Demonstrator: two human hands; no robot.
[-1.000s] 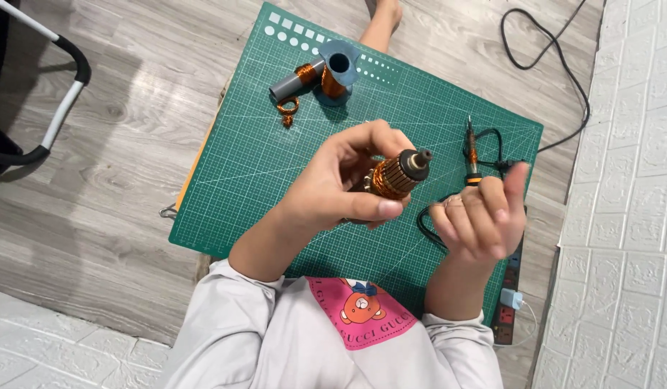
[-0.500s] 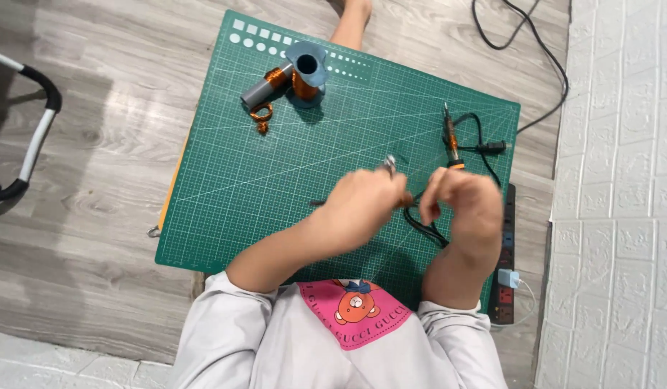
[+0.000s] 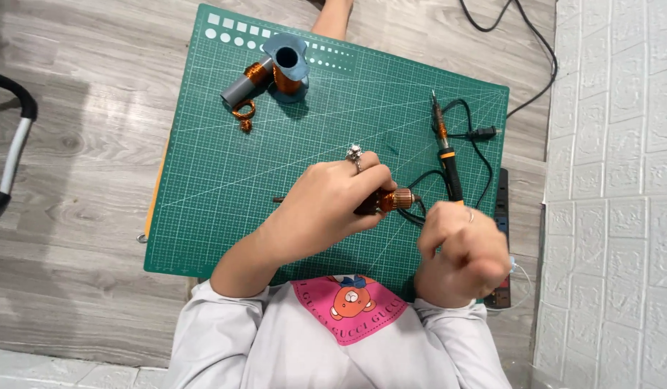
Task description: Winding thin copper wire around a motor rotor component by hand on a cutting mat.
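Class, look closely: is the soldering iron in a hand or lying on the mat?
Lying on the cutting mat: the soldering iron rests flat, untouched.

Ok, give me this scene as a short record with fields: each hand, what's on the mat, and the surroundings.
left hand: grips a copper-wound motor rotor, held low over the mat
right hand: closed in a fist beside the rotor; what it holds cannot be told
mat: green cutting mat on a wooden floor
soldering iron: lies on the mat's right part, black cord attached
copper wire spools: at the mat's far edge, one lying, one upright
power strip: along the mat's right edge
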